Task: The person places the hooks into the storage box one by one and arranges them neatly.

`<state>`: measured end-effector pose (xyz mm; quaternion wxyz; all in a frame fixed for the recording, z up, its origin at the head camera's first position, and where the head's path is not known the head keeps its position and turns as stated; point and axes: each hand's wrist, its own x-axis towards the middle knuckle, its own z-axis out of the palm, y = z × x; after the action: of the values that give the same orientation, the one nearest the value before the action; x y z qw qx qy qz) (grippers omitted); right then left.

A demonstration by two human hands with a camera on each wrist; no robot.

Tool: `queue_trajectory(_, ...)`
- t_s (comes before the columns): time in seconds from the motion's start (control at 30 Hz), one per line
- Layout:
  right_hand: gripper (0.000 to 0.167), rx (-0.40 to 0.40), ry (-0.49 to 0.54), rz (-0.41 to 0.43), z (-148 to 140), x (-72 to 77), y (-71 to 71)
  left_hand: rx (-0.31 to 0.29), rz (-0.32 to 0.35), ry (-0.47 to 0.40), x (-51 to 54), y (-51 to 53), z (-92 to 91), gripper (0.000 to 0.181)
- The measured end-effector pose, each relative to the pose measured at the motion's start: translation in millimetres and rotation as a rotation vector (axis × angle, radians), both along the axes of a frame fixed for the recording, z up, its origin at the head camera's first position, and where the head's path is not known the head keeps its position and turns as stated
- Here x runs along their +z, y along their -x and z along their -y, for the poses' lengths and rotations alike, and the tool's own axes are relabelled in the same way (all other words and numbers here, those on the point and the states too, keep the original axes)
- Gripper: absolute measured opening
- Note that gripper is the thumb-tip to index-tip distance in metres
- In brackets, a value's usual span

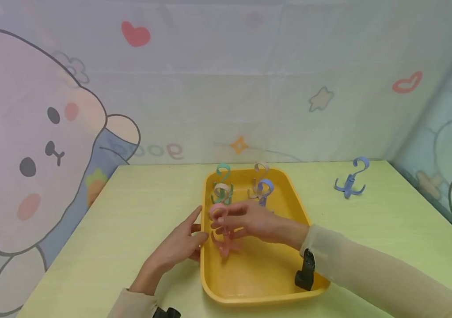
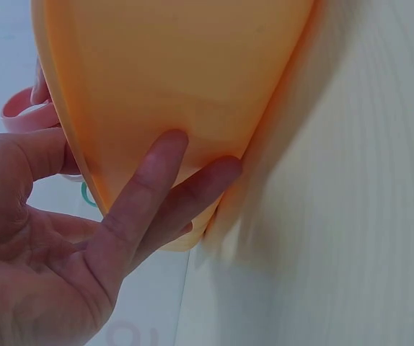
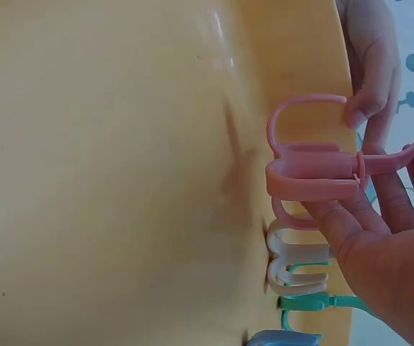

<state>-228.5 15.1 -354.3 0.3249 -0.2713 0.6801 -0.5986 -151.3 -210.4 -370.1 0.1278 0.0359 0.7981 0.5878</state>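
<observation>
In the head view my right hand [image 1: 249, 218] pinches a pink four-claw hanging hook [image 1: 226, 245] by its upper part, over the left side of a yellow tray [image 1: 265, 282]. The right wrist view shows the claws of this pink hook pointing toward the hand, its stem between the fingers. My left hand [image 1: 178, 247] holds the tray's left wall. Seen from the left wrist, its thumb passes over the rim and its fingers lie against the outer side. Beyond the pink hook stand a white hook [image 1: 222, 187] and a green hook [image 1: 223, 170] along that wall.
Another pale hook [image 1: 260, 167] and a blue hook [image 1: 266, 184], partly hidden by my right hand, are in the tray's far part. A second blue hook [image 1: 349, 185] stands on the light table [image 1: 369, 229] at the right. A patterned cloth [image 1: 226, 101] hangs behind.
</observation>
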Motion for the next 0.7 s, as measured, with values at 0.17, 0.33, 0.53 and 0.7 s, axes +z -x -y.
queue_trajectory(0.17,0.042,0.012,0.005,0.019,0,-5.0,-0.2,0.0,0.01,0.001,0.2,0.6,-0.2,0.087)
queue_trajectory(0.33,0.04,0.017,0.027,0.033,0,-11.6,0.4,-0.008,0.006,0.003,0.3,0.9,-0.1,0.086)
queue_trajectory(0.53,0.042,0.027,0.013,0.005,2,-18.4,1.9,-0.011,0.002,0.003,-0.1,0.0,0.6,0.084)
queue_trajectory(0.7,0.04,0.021,0.017,0.007,3,-18.0,1.1,-0.018,-0.003,0.005,-0.9,0.5,1.0,0.085)
